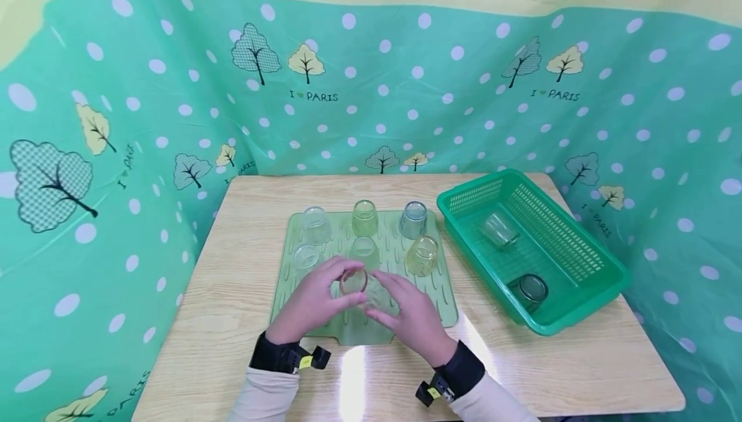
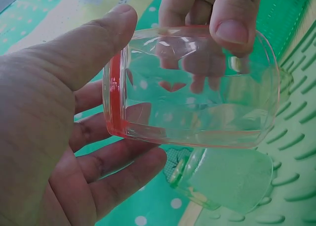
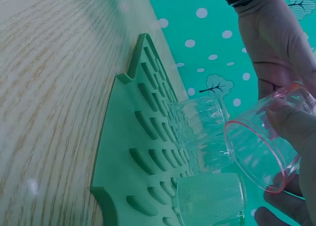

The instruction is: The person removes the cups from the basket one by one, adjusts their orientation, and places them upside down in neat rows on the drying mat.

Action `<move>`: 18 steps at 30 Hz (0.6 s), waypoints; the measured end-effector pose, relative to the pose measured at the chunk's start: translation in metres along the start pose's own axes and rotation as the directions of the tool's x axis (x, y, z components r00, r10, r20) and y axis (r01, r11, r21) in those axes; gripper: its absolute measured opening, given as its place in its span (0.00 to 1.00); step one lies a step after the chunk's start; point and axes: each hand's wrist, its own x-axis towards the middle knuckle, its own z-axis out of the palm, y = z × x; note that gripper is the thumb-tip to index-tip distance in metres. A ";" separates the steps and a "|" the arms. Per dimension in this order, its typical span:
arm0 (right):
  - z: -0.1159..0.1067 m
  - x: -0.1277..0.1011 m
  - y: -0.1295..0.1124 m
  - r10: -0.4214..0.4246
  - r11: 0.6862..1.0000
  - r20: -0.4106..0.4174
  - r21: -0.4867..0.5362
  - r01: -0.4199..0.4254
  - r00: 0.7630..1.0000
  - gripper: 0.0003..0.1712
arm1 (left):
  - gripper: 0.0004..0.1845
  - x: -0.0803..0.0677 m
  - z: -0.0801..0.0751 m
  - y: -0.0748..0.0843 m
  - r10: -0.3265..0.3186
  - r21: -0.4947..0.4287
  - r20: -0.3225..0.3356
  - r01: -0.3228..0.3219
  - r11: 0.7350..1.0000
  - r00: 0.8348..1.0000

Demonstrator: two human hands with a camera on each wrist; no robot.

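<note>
A clear glass with a pink tint and a red-ringed end (image 2: 197, 107) is held up in front of me, above a green drying mat (image 1: 348, 335). My left hand (image 1: 315, 296) grips the red-ringed end, thumb on one side and fingers on the other. From the other end my right hand (image 1: 414, 316) holds it, its thumb (image 3: 291, 122) pressed on the wall. On the mat behind the hands stand several upturned glasses: a blue one (image 1: 413, 221), a green one (image 1: 365, 219), a yellow one (image 1: 422, 256) and paler ones (image 1: 316, 226).
To the right of the mat a green plastic basket (image 1: 472, 258) stands on the wooden table (image 1: 220, 319). Inside it are a clear glass (image 1: 498, 230) lying on its side and a dark grey glass (image 1: 530, 290). Dotted green cloth (image 1: 382, 113) surrounds the table at the back and sides.
</note>
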 end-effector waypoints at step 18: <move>0.005 -0.026 0.024 0.383 0.924 0.424 -0.192 -0.331 0.821 0.41 | 0.29 -0.022 -0.012 -0.029 -0.145 0.088 -0.014 0.145 0.985 0.989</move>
